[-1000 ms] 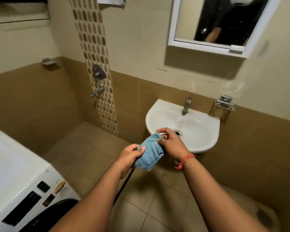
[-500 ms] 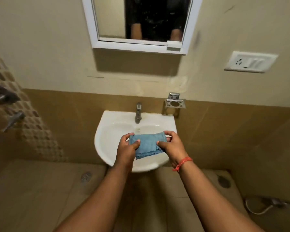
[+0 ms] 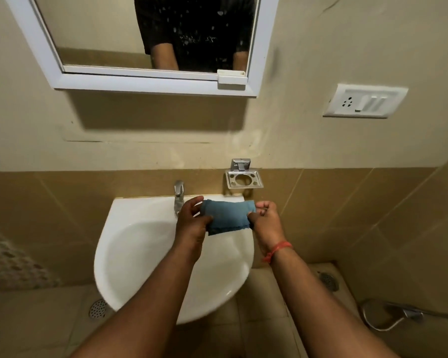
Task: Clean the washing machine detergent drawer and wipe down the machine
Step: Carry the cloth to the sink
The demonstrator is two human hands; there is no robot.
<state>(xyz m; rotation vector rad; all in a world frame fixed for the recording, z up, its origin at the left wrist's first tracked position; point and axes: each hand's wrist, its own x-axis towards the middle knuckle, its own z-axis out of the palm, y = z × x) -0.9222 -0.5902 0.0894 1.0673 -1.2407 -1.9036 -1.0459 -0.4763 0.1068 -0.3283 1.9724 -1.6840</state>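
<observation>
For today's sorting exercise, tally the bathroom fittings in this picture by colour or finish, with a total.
White: 3 (round ceramic basin, framed wall mirror, plastic switch plate)
Chrome metal: 3 (basin tap, wall soap holder, floor hose)
Blue: 1 (folded cloth)
Total: 7

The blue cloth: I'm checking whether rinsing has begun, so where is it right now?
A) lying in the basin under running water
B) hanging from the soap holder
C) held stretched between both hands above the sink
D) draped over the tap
C: the left hand and right hand each grip an end of the blue cloth above the sink, and no water shows at the tap.
</observation>
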